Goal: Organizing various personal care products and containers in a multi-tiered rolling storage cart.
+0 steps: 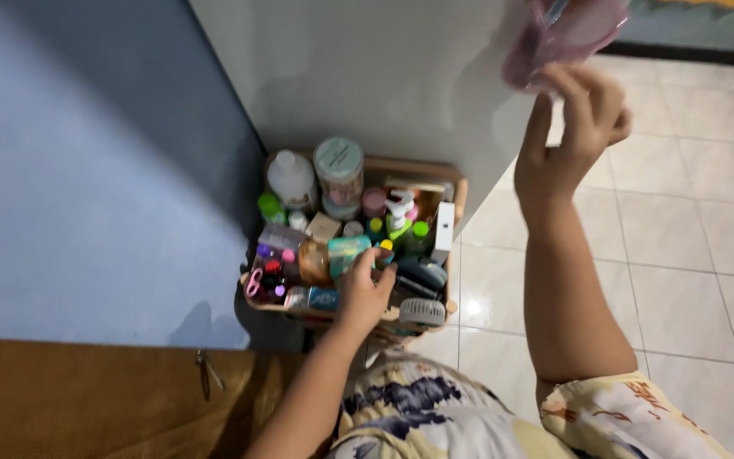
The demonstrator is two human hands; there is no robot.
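White floor tiles (681,212) lie at 3 o'clock. Head view: the left hand (365,289) grips a teal box (347,252) inside the packed basket (457,191) of bottles. At 1 o'clock, the right hand (573,136) pinches a pink pouch (567,34) up high, out of the way.

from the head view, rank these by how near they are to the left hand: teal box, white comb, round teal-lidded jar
1. teal box: under the left hand, at its fingers.
2. white comb: just right of the hand, at the basket's front corner.
3. round teal-lidded jar: at the back of the basket, by the wall.
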